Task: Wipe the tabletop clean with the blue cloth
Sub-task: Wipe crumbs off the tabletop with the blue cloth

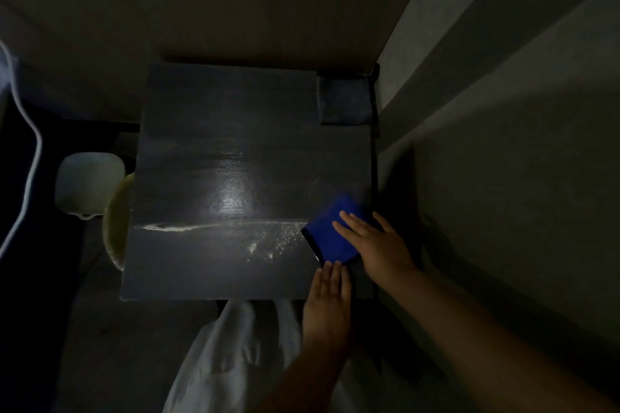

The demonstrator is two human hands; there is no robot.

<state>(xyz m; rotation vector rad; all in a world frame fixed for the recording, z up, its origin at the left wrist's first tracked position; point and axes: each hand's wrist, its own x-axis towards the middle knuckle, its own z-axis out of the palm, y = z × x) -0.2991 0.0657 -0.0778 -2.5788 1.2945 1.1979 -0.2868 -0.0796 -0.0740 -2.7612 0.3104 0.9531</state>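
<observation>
A grey wall (510, 151) runs along the right side of the dark tabletop (208, 124), which shows a bright glare at its middle. Below the near edge lies pale fabric (235, 355). Off the left edge sits a white tub (89, 183). A dark folded pad (345, 100) lies in the far right corner. The right hand (379, 245) lies flat, fingers straight and spread, pressing on the cloth (330, 235) at the table's right side, near the front. The left hand (327, 302) lies flat too, fingertips at the cloth's near corner. A white streak (174, 227) crosses the table towards the cloth, with specks (275, 245) beside it.
</observation>
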